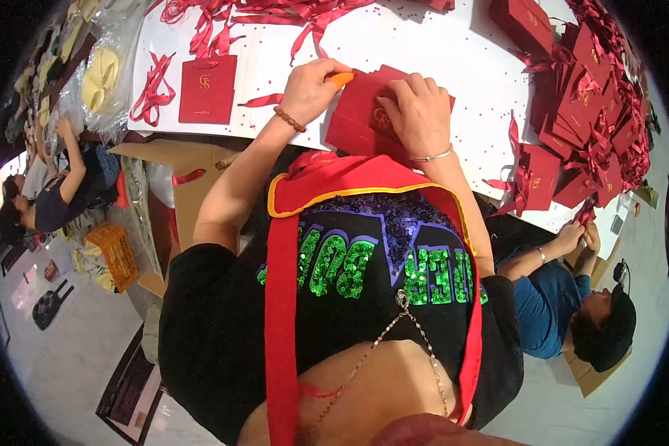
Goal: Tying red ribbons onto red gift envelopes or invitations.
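Observation:
My left hand (310, 93) is closed around a small orange piece (340, 79), perhaps a tool's handle; most of it is hidden in the fingers. It is at the upper left edge of a stack of flat red paper gift bags (357, 111) with gold print, lying at the table edge in front of me. My right hand (422, 115) has its fingers bent over the top bag, thumb and fingertips pressed on it. Left of my left hand a red ribbon (262, 100) trails over the white table (275, 44).
A finished-looking red bag (207, 91) and a loose ribbon bow (154, 89) lie to the left. On the right a large heap of ribboned bags (583, 104) rises, with a co-worker (550, 297) beside it. An open cardboard box (178, 163) stands below the table's left edge.

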The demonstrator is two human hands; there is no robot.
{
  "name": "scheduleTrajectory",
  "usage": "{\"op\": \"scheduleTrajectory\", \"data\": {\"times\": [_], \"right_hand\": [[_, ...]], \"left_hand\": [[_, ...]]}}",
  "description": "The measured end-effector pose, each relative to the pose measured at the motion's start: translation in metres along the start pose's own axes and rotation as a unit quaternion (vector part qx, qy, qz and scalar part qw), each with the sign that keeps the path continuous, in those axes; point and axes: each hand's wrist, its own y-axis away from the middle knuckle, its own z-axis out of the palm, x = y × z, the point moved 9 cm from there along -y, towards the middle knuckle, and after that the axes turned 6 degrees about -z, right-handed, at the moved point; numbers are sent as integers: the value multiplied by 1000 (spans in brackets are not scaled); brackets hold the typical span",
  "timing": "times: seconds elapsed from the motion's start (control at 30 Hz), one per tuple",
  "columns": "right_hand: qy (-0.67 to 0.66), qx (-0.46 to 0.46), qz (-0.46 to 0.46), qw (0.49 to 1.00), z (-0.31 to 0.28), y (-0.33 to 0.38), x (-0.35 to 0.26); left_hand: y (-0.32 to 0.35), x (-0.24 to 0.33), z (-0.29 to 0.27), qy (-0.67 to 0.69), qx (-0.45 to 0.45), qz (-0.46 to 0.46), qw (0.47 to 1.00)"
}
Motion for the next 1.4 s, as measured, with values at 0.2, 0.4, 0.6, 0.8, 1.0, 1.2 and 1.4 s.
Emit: {"op": "scheduleTrajectory", "data": {"times": [0.2,0.4,0.6,0.8,1.0,1.2,1.4], "right_hand": [[-87,-110,73,987,33,-10,12],[-421,-182,248,853,93,10,66],[-479,-206,258,813,92,12,58],[-481,-190,233,824,85,12,55],[-473,-194,214,832,84,10,53],[-492,-181,234,819,90,12,57],[-468,-172,227,837,90,14,58]], "left_hand": [[-1,-7,2,14,-7,-29,999],[14,38,-7,-81,67,138,985],[17,33,17,-82,25,100,991],[13,42,23,-111,39,104,988],[9,41,26,-123,21,92,988],[2,34,25,-115,2,48,992],[-1,31,27,-128,1,47,991]]}}
